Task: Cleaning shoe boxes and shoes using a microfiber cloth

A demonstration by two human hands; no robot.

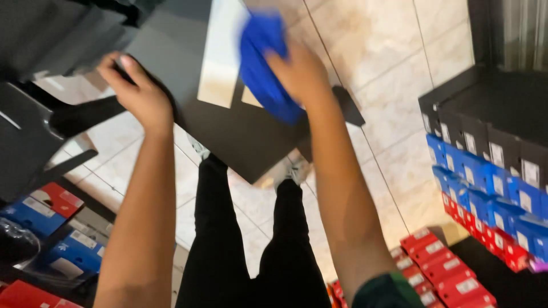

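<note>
A: How are your hands sitting on the dark panel (240, 131)?

B: Your left hand (137, 91) is gripping the panel's left edge, fingers curled around it. Your right hand (299, 74) is pressing a blue cloth (262, 63) onto the panel, fingers bunched over it; the cloth is lying under and left of those fingertips.

The blue cloth (264, 65) under the right hand (297, 71) is motion-blurred and cut by the top edge. The left hand (137, 91) hides the dark panel (228, 131) edge it grips.
</note>
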